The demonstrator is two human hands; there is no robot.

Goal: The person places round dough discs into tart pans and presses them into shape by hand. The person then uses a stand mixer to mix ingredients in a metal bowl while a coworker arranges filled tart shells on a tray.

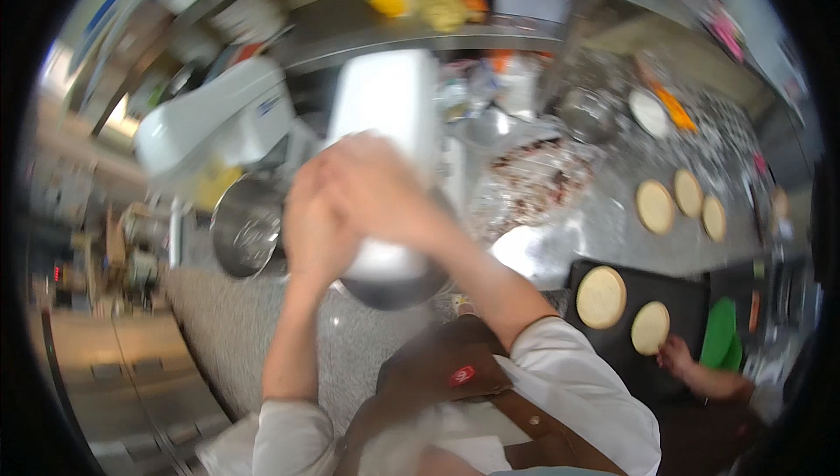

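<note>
White mixer head sat directly under both hands; left hand and right hand pressed on it, fingers wrapped around it, bowl below.

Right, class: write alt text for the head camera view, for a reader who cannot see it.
Seen from above, a person's left hand and right hand rest together on the head of a white stand mixer over its steel bowl. A second white mixer stands to the left. At right, another person's hand touches round dough discs on a dark tray.
</note>
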